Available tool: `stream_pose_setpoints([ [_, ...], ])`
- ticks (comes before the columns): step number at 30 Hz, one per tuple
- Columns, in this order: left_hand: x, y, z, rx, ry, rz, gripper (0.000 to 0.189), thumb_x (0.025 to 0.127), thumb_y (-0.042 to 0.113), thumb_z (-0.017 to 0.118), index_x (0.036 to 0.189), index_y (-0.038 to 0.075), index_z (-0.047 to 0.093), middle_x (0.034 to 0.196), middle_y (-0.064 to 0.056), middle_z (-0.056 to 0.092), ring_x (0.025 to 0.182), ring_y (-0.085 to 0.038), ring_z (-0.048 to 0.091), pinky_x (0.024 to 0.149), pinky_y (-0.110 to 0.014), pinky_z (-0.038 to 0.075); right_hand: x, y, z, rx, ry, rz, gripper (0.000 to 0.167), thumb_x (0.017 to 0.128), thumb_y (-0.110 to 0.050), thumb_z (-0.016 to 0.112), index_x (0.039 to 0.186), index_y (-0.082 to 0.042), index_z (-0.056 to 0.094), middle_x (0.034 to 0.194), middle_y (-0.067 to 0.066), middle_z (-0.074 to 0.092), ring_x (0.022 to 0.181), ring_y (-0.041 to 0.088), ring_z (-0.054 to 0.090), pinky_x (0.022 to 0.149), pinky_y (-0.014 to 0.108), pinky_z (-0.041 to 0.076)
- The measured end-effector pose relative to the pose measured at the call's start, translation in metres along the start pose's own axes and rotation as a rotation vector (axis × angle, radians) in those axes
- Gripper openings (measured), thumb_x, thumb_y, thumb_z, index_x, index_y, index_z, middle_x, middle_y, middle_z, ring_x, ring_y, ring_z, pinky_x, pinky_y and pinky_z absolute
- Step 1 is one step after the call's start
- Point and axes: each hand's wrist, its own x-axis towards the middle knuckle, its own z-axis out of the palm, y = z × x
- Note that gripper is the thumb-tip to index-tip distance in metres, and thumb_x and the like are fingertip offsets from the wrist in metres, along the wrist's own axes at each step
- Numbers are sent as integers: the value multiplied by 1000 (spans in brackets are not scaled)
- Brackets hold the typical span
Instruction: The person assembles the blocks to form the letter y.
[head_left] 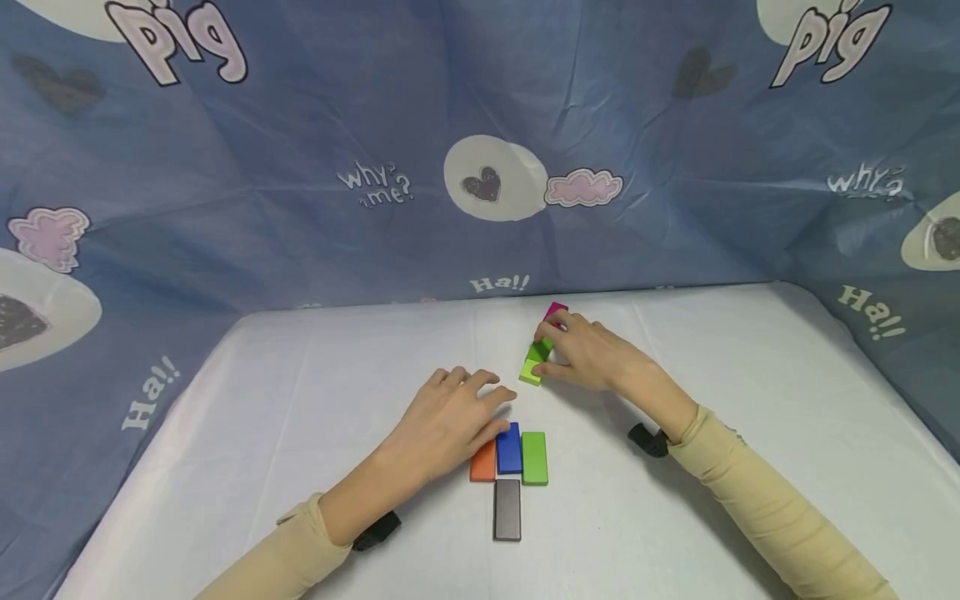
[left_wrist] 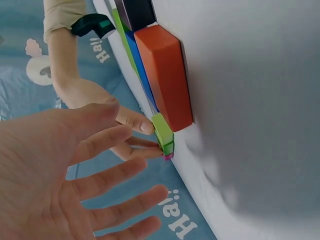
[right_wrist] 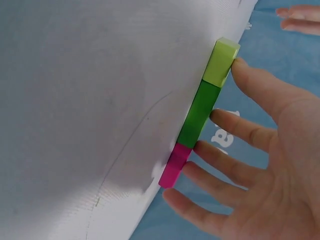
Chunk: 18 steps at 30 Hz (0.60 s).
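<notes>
My right hand point(head_left: 588, 354) is at the far end of the white table, fingers spread along a slanting row of blocks. In the right wrist view its thumb tip lies at the yellow-green block point(right_wrist: 221, 62), other fingertips beside the dark green block point(right_wrist: 199, 115) and the pink block point(right_wrist: 175, 165). These blocks join end to end. My left hand point(head_left: 446, 421) hovers with spread fingers, holding nothing, partly covering the orange block point(head_left: 483, 462). Beside that lie the blue block point(head_left: 509, 450) and the bright green block point(head_left: 535, 458), with the dark grey block point(head_left: 507, 510) below them.
White cloth point(head_left: 360, 358) covers the table. A blue printed curtain point(head_left: 300, 233) rises behind it and along both sides. Dark wrist straps show at the left wrist point(head_left: 377, 531) and the right wrist point(head_left: 648, 440), below tan sleeves.
</notes>
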Motion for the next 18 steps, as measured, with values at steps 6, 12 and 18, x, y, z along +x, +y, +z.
stream_pose_setpoints([
  [6,-4,5,-1,-36,-47,24,38,103,49,70,134,27,73,136,-3,74,114,-29,73,98,-46,59,0,-1,0,3,-4,-3,46,100,-46,76,132,-15,66,143,16,61,128,33,63,106,60,54],
  [12,-7,9,2,-45,-60,46,38,102,51,71,132,29,74,133,0,75,110,-27,72,95,-44,58,-1,-1,-1,9,-20,9,47,101,-46,74,135,-15,65,148,17,59,133,36,62,110,62,52],
  [18,-10,11,6,-43,-67,85,47,97,61,73,132,30,74,127,2,75,107,-24,72,91,-41,57,-2,-2,-1,10,-20,10,47,101,-46,74,135,-14,65,148,18,58,132,37,61,109,62,52],
])
